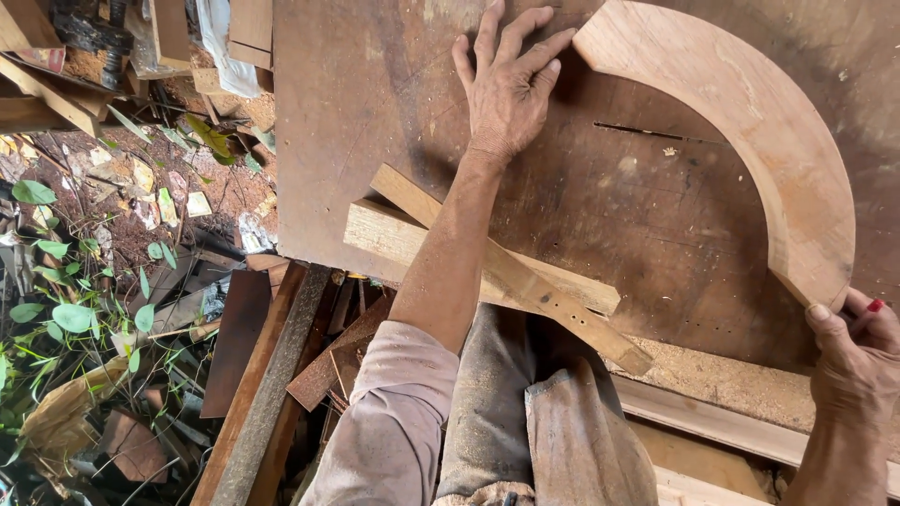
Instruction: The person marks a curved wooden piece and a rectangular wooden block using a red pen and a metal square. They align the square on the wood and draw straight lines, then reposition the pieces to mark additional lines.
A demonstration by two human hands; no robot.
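Observation:
A curved, arc-shaped piece of pale wood [759,122] lies flat on a dark brown work board [375,103]. My left hand [509,84] rests flat on the board with fingers spread, fingertips touching the arc's upper end. My right hand [858,351] grips the arc's lower end at the right edge, thumb on top. Two straight wooden strips [525,281] lie crossed at the board's near edge, under my left forearm.
A thin saw slot [656,134] cuts the board inside the arc. Sawdust [722,375] covers the near right ledge. Left of the board the ground holds scrap planks [267,375], leaves and debris [84,281]. My trouser legs [534,422] show below.

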